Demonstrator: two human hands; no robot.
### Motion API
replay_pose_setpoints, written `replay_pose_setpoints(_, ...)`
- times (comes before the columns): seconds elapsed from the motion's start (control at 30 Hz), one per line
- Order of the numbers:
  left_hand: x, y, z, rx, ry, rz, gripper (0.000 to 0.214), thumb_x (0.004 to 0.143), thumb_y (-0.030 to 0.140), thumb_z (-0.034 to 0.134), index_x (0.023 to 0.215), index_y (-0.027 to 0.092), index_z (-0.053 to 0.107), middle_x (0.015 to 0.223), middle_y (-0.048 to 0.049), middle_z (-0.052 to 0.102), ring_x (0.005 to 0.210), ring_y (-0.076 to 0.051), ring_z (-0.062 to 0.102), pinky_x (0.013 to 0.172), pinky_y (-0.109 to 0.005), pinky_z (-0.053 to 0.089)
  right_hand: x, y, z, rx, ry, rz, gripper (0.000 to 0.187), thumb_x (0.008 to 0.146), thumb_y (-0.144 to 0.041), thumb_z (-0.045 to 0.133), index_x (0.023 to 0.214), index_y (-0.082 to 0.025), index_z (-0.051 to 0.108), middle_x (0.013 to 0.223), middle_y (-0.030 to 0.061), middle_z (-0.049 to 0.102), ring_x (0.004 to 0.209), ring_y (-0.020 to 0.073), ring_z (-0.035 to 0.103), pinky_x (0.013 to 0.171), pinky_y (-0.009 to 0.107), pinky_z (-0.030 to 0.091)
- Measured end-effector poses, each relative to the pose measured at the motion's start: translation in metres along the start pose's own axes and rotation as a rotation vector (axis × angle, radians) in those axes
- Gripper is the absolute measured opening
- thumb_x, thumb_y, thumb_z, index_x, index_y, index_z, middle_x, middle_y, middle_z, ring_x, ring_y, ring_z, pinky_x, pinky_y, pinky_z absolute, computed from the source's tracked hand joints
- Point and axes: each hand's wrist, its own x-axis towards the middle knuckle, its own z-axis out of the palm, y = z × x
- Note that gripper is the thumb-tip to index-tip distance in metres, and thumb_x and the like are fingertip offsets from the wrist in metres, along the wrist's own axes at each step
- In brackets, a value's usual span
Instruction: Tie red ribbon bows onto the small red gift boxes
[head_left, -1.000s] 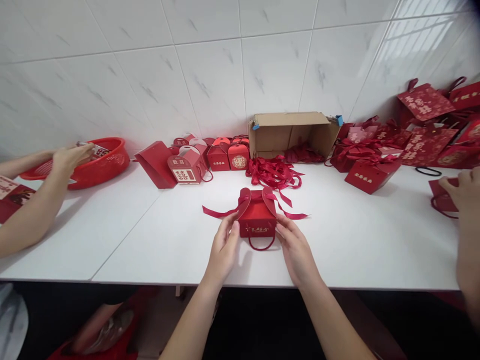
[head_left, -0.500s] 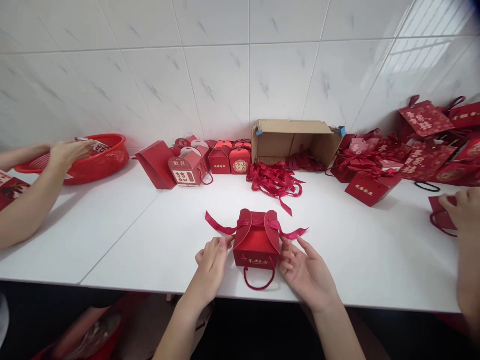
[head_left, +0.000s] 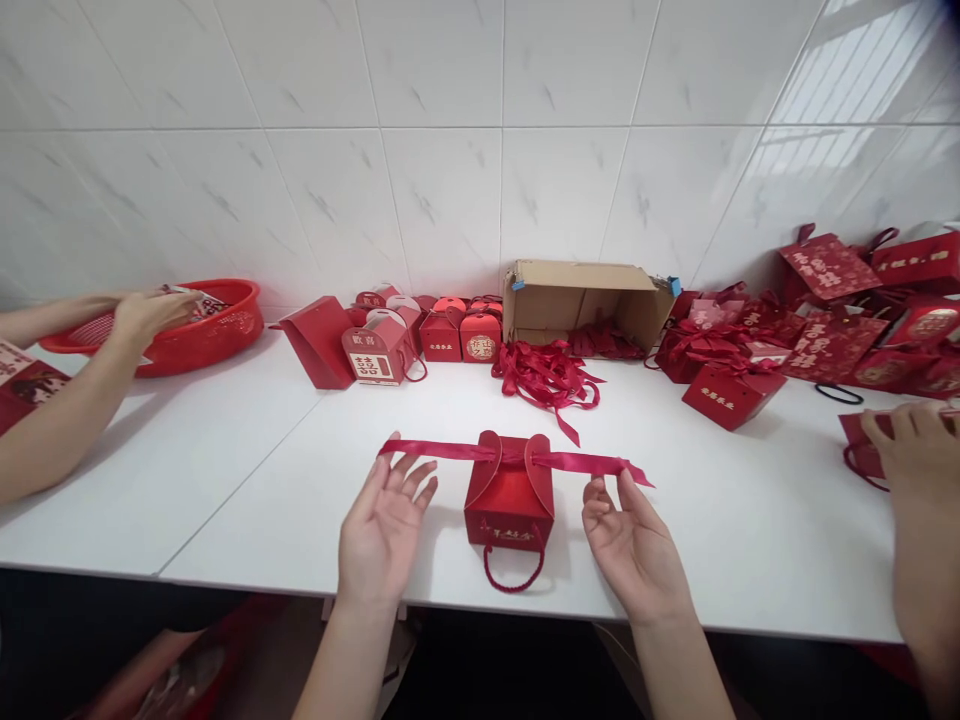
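Note:
A small red gift box [head_left: 510, 495] stands upright before me near the table's front edge, its cord handle [head_left: 516, 582] hanging toward me. Through its curved top flaps runs a dark red ribbon [head_left: 574, 462], stretched out to both sides. My left hand [head_left: 386, 525] pinches the ribbon's left end between thumb and index finger, the other fingers spread. Near the right end, my right hand [head_left: 630, 540] grips the ribbon between thumb and fingers, and a short tail sticks out past them.
Behind the box lies a pile of loose ribbons [head_left: 546, 380] before an open cardboard box [head_left: 585, 275]. Finished-looking red boxes [head_left: 731, 395] crowd the right; more boxes [head_left: 379, 350] stand left. A co-worker's hands reach into a red basin [head_left: 202, 335]; another person's hand [head_left: 919, 450] is at far right.
Both hands have left the sides of the gift box and taken the ribbon ends. They have moved outward, and the ribbon is now drawn nearly straight. The view has tilted up slightly.

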Motion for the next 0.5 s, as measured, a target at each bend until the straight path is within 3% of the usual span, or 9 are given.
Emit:
replay_pose_setpoints(0.2, 0.012, 0.024, 0.003, -0.134, 0.126, -0.019, 0.012, 0.086, 0.021, 0.055, 0.089, 0.022, 0.067, 0.083, 0.0012, 0.066, 0.07, -0.012, 0.062, 0.067, -0.028, 0.053, -0.002, -0.005, 0.009, 0.0, 0.018, -0.076, 0.01, 0.08, -0.011, 0.063, 0.085, -0.018, 0.057, 0.068, -0.0035, 0.057, 0.06, 0.0043, 0.059, 0.049, 0.01, 0.053)
replay_pose_setpoints(0.37, 0.011, 0.026, -0.002, -0.095, 0.148, -0.036, 0.012, 0.086, 0.026, 0.057, 0.086, 0.02, 0.067, 0.083, -0.0002, 0.066, 0.071, -0.013, 0.063, 0.065, -0.029, 0.054, 0.0, -0.006, 0.008, -0.008, 0.046, -0.102, 0.01, 0.08, -0.011, 0.063, 0.082, -0.018, 0.056, 0.066, -0.0043, 0.057, 0.058, 0.0036, 0.058, 0.049, 0.008, 0.053)
replay_pose_setpoints(0.5, 0.008, 0.019, -0.013, -0.078, 0.184, -0.124, 0.014, 0.087, 0.025, 0.055, 0.09, 0.02, 0.068, 0.079, -0.0003, 0.065, 0.068, -0.013, 0.064, 0.063, -0.03, 0.054, -0.001, -0.005, 0.0, 0.066, 0.075, -0.04, 0.007, 0.082, -0.01, 0.059, 0.083, -0.017, 0.057, 0.068, -0.0024, 0.057, 0.057, 0.0038, 0.058, 0.048, 0.008, 0.053)
